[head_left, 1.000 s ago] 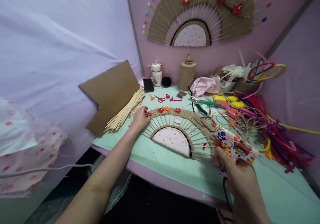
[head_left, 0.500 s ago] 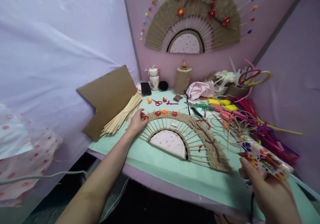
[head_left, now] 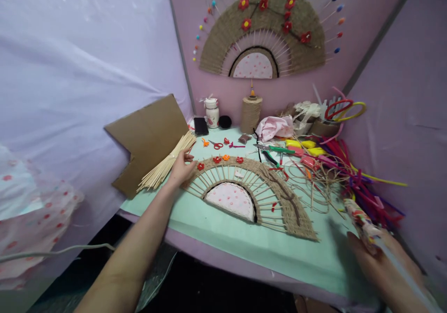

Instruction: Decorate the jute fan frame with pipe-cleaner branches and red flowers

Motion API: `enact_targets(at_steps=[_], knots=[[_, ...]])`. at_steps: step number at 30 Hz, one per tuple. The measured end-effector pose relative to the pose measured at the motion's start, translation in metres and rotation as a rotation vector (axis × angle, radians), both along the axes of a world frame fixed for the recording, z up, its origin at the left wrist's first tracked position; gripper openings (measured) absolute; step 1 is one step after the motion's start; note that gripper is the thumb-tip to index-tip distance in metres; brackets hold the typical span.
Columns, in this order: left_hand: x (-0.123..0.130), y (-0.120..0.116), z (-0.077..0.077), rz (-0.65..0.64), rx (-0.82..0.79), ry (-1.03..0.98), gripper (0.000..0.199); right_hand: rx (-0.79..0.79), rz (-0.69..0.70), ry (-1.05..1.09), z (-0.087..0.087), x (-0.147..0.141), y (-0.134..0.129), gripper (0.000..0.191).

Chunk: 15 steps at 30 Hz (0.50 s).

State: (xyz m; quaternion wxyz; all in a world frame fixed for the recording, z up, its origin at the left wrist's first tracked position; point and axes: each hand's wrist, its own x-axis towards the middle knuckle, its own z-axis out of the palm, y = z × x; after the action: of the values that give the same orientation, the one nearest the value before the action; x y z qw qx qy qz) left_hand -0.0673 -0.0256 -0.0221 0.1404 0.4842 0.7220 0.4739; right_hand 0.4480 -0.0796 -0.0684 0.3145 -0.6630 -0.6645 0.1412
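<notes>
A woven twine fan (head_left: 295, 206) with a dotted half-round centre (head_left: 230, 200) lies flat on the green table. Red flowers (head_left: 217, 159) and an orange one (head_left: 226, 157) sit along its upper left edge. My left hand (head_left: 182, 166) is at the fan's left end, beside the leftmost red flower (head_left: 200, 166); its fingers are apart and nothing shows in them. At the right, my right hand (head_left: 387, 257) is wrapped round a flower-patterned glue gun (head_left: 359, 214), its nozzle turned to the upper left, clear of the fan. This hand is somewhat blurred.
Behind the fan lie small scissors (head_left: 216, 145), green-handled pliers (head_left: 279, 149) and a twine spool (head_left: 250, 114). Thin sticks (head_left: 167, 161) lie by cardboard (head_left: 150, 136) at left. Tangled twine and pipe cleaners (head_left: 372, 196) cover the right side. A finished fan (head_left: 216, 47) hangs on the wall.
My left hand has moved off the leftmost red flower, slightly left. My right hand has turned the glue gun and shifted it a little to the right. The view has shifted slightly.
</notes>
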Motion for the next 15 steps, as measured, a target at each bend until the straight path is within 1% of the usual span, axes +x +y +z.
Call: enact_targets(at_steps=[2, 4, 6, 8, 12, 15], knots=[[-0.004, 0.002, 0.007, 0.048, 0.054, -0.154, 0.045, 0.015, -0.016, -0.042, 0.001, -0.004, 0.0, 0.036], [-0.004, 0.005, 0.014, 0.087, 0.08, -0.236, 0.038, 0.034, 0.029, -0.095, 0.0, -0.007, 0.004, 0.036], [-0.002, 0.009, 0.02, 0.101, 0.09, -0.259, 0.035, 0.045, 0.089, -0.141, -0.003, -0.008, 0.009, 0.035], [0.002, 0.015, 0.025, 0.1, 0.087, -0.275, 0.035, 0.059, 0.12, -0.182, -0.01, -0.006, 0.014, 0.037], [0.005, 0.027, 0.036, 0.095, 0.051, -0.331, 0.037, 0.063, 0.112, -0.264, -0.021, 0.002, 0.022, 0.048], [0.003, 0.03, 0.041, 0.069, -0.002, -0.322, 0.034, 0.029, 0.125, -0.318, -0.02, 0.008, 0.027, 0.052]])
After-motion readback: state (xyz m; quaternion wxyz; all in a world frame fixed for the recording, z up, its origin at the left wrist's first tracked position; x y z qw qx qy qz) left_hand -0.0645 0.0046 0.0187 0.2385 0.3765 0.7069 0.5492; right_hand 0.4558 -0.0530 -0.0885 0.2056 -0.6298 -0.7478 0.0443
